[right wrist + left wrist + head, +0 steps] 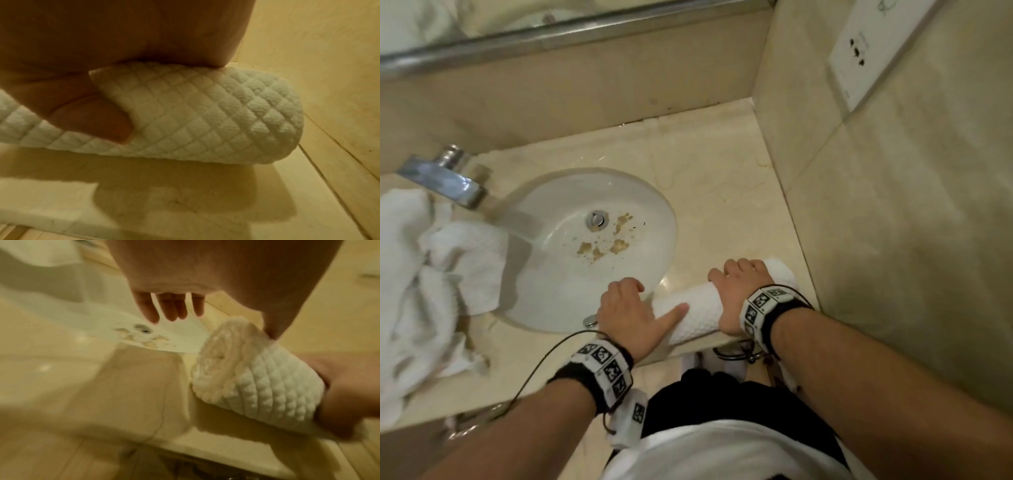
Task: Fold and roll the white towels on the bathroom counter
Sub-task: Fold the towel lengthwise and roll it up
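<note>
A rolled white waffle-weave towel (700,311) lies across the counter's front right corner, close to the side wall. My right hand (738,291) grips its right half, fingers curled over the top. The right wrist view shows the thumb (92,116) pressed into the roll (205,116), with a shadow on the counter beneath. My left hand (628,308) is at the roll's left end by the sink rim. Its thumb touches the roll and its fingers (170,308) hang loose over the basin. The roll's spiral end (222,360) faces the left wrist camera.
A heap of crumpled white towels (431,274) covers the counter to the left of the sink (544,318) and drapes over its rim. Brown debris (602,246) lies in the basin. A chrome faucet (448,181) stands at back left. The tiled wall (893,240) with a socket plate (866,51) closes the right side.
</note>
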Demonstrator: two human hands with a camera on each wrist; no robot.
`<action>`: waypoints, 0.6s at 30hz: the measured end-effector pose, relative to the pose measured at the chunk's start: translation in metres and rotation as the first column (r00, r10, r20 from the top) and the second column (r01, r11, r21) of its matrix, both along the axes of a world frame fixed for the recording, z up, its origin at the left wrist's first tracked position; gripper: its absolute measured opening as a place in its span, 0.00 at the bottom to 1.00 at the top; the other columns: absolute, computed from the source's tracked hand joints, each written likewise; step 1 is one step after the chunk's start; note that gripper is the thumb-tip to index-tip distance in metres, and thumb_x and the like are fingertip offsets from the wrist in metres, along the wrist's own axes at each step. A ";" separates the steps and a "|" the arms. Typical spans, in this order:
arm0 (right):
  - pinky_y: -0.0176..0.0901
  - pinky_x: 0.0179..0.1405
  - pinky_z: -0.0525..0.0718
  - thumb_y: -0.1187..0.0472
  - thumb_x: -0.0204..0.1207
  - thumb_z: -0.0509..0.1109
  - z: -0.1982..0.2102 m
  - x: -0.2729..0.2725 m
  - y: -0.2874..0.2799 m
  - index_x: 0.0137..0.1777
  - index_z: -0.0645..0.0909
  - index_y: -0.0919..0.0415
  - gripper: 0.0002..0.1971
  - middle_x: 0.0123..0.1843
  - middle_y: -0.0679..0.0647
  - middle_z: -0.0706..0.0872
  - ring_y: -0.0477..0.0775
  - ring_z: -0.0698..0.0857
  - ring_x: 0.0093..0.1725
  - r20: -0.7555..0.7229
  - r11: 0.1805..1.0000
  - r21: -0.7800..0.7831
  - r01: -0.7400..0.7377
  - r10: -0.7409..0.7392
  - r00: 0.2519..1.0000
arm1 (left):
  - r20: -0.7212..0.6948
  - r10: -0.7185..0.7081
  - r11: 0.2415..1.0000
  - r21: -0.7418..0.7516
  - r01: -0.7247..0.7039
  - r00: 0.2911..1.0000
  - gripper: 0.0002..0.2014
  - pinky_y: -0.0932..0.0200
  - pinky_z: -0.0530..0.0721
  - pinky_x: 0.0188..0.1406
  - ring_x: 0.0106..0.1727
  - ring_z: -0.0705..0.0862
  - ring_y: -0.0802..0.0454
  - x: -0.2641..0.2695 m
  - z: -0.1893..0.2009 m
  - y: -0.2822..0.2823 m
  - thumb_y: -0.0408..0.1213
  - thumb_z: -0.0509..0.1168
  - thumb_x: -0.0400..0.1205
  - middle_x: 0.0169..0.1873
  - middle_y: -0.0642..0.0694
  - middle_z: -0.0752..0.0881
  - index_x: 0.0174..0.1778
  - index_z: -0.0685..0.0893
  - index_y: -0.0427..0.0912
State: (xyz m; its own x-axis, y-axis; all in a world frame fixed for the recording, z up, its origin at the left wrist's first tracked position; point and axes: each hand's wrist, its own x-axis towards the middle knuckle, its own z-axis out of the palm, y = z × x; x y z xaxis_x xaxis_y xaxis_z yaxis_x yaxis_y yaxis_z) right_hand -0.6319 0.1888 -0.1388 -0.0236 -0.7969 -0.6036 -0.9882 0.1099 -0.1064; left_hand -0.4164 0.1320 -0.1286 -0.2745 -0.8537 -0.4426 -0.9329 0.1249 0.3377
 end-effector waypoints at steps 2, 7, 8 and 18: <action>0.61 0.68 0.68 0.43 0.59 0.68 0.001 0.000 0.000 0.69 0.68 0.47 0.35 0.63 0.55 0.75 0.62 0.74 0.64 0.009 1.000 0.002 -0.009 0.009 1.000 | -0.010 0.265 0.940 0.224 -0.256 0.964 0.42 0.48 0.83 0.49 0.50 0.84 0.44 0.012 0.012 0.000 0.78 0.69 0.68 0.52 0.42 0.85 0.55 0.77 0.40; 0.61 0.67 0.69 0.46 0.58 0.67 0.004 -0.001 -0.002 0.69 0.68 0.48 0.36 0.63 0.56 0.75 0.62 0.73 0.64 0.001 0.999 0.027 -0.027 0.027 1.000 | -0.013 0.742 0.419 0.789 -0.449 0.670 0.36 0.37 0.92 0.53 0.46 0.93 0.32 -0.007 0.004 0.010 0.67 0.68 0.79 0.49 0.28 0.92 0.58 0.83 0.31; 0.61 0.68 0.68 0.46 0.57 0.67 0.004 -0.001 -0.002 0.69 0.67 0.49 0.36 0.63 0.56 0.74 0.62 0.73 0.65 0.003 0.999 0.022 -0.026 0.026 1.000 | -0.014 0.785 0.377 0.803 -0.461 0.619 0.35 0.37 0.92 0.52 0.47 0.92 0.32 -0.014 -0.003 0.012 0.65 0.68 0.80 0.53 0.28 0.91 0.61 0.83 0.32; 0.56 0.73 0.64 0.36 0.71 0.60 0.016 -0.025 0.035 0.79 0.62 0.50 0.37 0.75 0.55 0.67 0.61 0.65 0.74 0.062 0.833 -0.277 0.480 -0.483 0.873 | 0.003 0.831 0.329 0.804 -0.495 0.556 0.53 0.19 0.86 0.49 0.53 0.90 0.26 -0.012 -0.118 -0.005 0.75 0.71 0.51 0.58 0.35 0.90 0.66 0.83 0.41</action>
